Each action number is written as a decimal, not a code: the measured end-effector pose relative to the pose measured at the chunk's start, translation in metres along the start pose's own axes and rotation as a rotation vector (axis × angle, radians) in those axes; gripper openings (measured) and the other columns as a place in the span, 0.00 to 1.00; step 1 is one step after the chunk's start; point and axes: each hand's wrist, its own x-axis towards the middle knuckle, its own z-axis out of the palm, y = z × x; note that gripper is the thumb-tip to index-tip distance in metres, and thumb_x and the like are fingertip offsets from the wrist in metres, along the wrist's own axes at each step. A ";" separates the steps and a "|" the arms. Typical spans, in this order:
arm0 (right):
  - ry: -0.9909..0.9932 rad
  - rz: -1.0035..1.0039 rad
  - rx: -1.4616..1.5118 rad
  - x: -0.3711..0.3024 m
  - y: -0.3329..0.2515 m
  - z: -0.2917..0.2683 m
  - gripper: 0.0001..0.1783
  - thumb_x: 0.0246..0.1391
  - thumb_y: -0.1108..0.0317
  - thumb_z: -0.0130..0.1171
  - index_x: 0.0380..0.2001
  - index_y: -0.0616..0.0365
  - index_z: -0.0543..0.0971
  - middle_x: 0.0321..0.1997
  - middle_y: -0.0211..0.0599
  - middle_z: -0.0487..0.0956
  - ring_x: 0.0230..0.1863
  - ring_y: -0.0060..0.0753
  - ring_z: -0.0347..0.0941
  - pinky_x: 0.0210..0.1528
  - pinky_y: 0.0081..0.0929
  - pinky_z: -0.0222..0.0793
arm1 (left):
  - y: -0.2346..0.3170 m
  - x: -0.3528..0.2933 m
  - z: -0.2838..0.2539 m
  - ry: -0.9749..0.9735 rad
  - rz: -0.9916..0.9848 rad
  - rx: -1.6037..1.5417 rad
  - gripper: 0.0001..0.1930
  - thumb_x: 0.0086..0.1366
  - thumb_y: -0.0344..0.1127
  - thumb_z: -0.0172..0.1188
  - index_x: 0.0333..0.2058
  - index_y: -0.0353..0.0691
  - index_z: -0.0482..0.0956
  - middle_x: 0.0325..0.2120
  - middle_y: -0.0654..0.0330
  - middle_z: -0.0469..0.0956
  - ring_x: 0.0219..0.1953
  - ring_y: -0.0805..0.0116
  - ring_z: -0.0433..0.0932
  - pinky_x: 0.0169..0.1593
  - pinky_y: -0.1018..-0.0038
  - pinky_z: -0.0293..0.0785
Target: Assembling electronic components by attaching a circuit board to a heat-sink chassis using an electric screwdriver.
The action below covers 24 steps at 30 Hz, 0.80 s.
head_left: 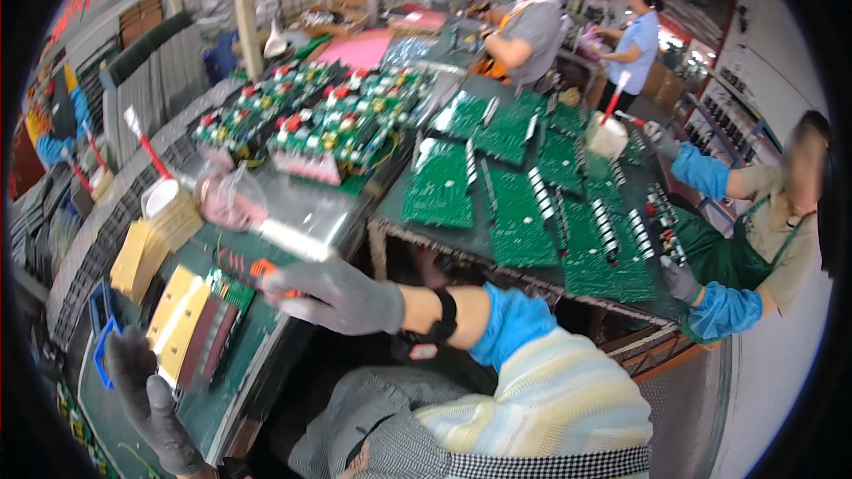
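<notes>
My left hand (153, 404), in a grey glove, is held up beside the tan block-like fixture (177, 306), its thumb and fingers apart and nothing in it. Dark reddish-brown and grey strips lie along that fixture, and the end of a green circuit board (229, 288) shows past it. Above the bench edge, my right hand (342, 297), also gloved in grey, is closed round an orange-and-black tool (260, 268). Blur hides which kind of tool it is. A blue open frame (106, 350) lies just behind my left hand.
A white cup (161, 200) with a red-handled brush (151, 146) stands by cardboard boxes (138, 257). Clear plastic bags (302, 226) lie near populated boards (337, 124). Many green boards (524, 213) cover the right-hand table, where a co-worker (772, 239) sits. Two people stand farther back.
</notes>
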 end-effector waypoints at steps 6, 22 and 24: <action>0.318 0.615 0.004 -0.127 0.004 -0.051 0.14 0.68 0.65 0.54 0.49 0.63 0.80 0.39 0.40 0.86 0.36 0.29 0.83 0.41 0.26 0.78 | 0.023 0.058 0.157 -0.645 -0.384 -0.451 0.34 0.62 0.32 0.60 0.65 0.28 0.63 0.55 0.49 0.75 0.55 0.58 0.77 0.57 0.65 0.74; 0.293 0.868 0.185 -0.245 0.060 -0.051 0.14 0.68 0.65 0.52 0.49 0.61 0.79 0.38 0.36 0.86 0.36 0.24 0.81 0.40 0.25 0.76 | -0.020 0.052 0.380 -0.954 -1.022 -0.432 0.19 0.73 0.45 0.57 0.56 0.42 0.70 0.42 0.53 0.81 0.41 0.62 0.83 0.44 0.67 0.84; 0.303 0.847 0.202 -0.245 0.065 -0.046 0.14 0.67 0.65 0.53 0.49 0.62 0.79 0.38 0.38 0.86 0.37 0.26 0.82 0.41 0.26 0.77 | -0.028 0.046 0.385 -0.934 -1.028 -0.504 0.19 0.74 0.45 0.56 0.56 0.41 0.72 0.45 0.51 0.80 0.45 0.61 0.82 0.47 0.67 0.83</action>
